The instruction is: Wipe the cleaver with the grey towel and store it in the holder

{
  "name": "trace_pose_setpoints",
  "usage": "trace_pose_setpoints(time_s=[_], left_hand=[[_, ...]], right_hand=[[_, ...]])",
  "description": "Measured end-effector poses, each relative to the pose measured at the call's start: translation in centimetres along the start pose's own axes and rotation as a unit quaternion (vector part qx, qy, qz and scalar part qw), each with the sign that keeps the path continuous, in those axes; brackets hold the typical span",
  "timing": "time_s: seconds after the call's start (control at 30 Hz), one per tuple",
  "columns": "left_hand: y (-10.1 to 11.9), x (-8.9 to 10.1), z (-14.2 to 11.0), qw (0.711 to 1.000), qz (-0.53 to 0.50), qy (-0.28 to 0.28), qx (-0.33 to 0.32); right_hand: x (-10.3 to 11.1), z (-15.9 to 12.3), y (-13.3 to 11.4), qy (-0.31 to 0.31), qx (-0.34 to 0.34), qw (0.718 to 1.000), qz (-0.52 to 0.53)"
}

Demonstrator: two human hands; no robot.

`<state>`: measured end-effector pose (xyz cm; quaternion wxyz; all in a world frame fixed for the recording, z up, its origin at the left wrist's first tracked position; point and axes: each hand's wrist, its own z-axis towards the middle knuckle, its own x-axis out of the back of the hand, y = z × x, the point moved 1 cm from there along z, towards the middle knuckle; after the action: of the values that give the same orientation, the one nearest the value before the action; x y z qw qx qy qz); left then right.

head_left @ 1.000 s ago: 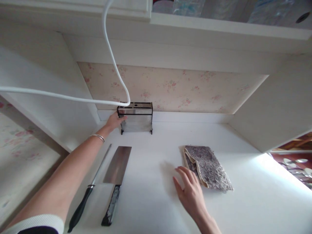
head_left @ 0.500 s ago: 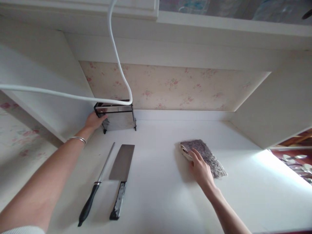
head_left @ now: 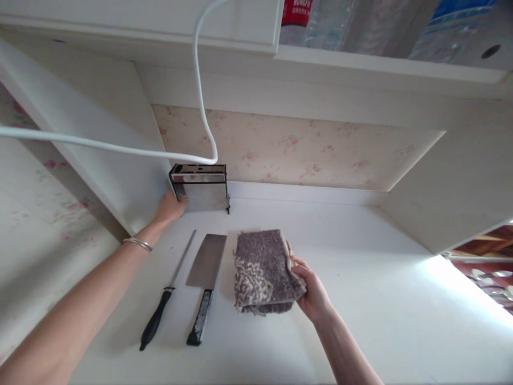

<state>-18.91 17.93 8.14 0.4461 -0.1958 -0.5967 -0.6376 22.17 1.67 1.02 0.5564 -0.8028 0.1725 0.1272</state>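
At the back left of the white counter, my left hand grips the left end of a metal knife block with a black frame and slots on top. Folded and held off the counter, a grey-purple cloth with a pale pattern hangs from my right hand, whose thumb and fingers close on its right edge. Between the two arms lie a cleaver with a worn black handle and, to its left, a sharpening steel. Both point toward the back.
A white cable loops down in front of the cabinet and runs off left above the knife block. Clear plastic bottles stand on the shelf overhead. Side panels bound the counter, and spoons show at the far right.
My right hand has taken up the cloth and carried it left toward the cleaver, its patterned side now showing. My left hand stays on the knife block. The view has shifted slightly.
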Motion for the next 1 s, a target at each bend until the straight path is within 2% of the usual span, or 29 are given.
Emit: trace_pose_setpoints(time_s=[0.07, 0.1, 0.2, 0.27, 0.33, 0.4, 0.47, 0.53, 0.6, 0.77, 1.0], left_hand=[[0.4, 0.2, -3.2, 1.000, 0.010, 0.007, 0.000], [0.6, 0.3, -5.2, 1.000, 0.012, 0.001, -0.012], [1.3, 0.4, -12.3, 0.997, 0.025, -0.010, -0.075], [1.8, 0.4, -17.3, 0.988, 0.055, -0.033, -0.141], [1.8, 0.1, -21.8, 0.983, 0.078, -0.061, -0.155], [1.4, -0.5, -25.4, 0.982, 0.101, -0.066, -0.147], [0.9, -1.1, -27.9, 0.982, 0.125, -0.065, -0.128], [0.4, -1.6, -29.4, 0.981, 0.145, -0.061, -0.110], [0.2, -1.9, -30.2, 0.980, 0.162, -0.050, -0.103], [0.7, -2.3, -30.8, 0.978, 0.194, -0.031, -0.076], [-0.1, -2.5, -30.5, 0.967, 0.242, -0.070, -0.026]], right_hand=[[1.1, -0.6, 2.0, 0.025, 0.032, 0.993, -0.111], [1.7, -1.0, 2.7, 0.049, 0.073, 0.981, -0.174], [3.0, -2.4, 3.7, 0.130, 0.247, 0.906, -0.318], [3.2, -3.4, 3.9, 0.155, 0.322, 0.854, -0.378], [2.9, -4.2, 4.1, 0.138, 0.340, 0.819, -0.441], [2.1, -4.7, 4.4, 0.073, 0.338, 0.779, -0.523], [1.4, -5.1, 4.8, 0.012, 0.337, 0.720, -0.607], [0.7, -5.4, 5.0, -0.021, 0.339, 0.668, -0.663], [0.2, -5.6, 5.0, -0.031, 0.335, 0.648, -0.684], [-1.2, -6.6, 5.2, -0.046, 0.311, 0.649, -0.693], [-2.8, -7.5, 5.9, -0.039, 0.306, 0.644, -0.700]])
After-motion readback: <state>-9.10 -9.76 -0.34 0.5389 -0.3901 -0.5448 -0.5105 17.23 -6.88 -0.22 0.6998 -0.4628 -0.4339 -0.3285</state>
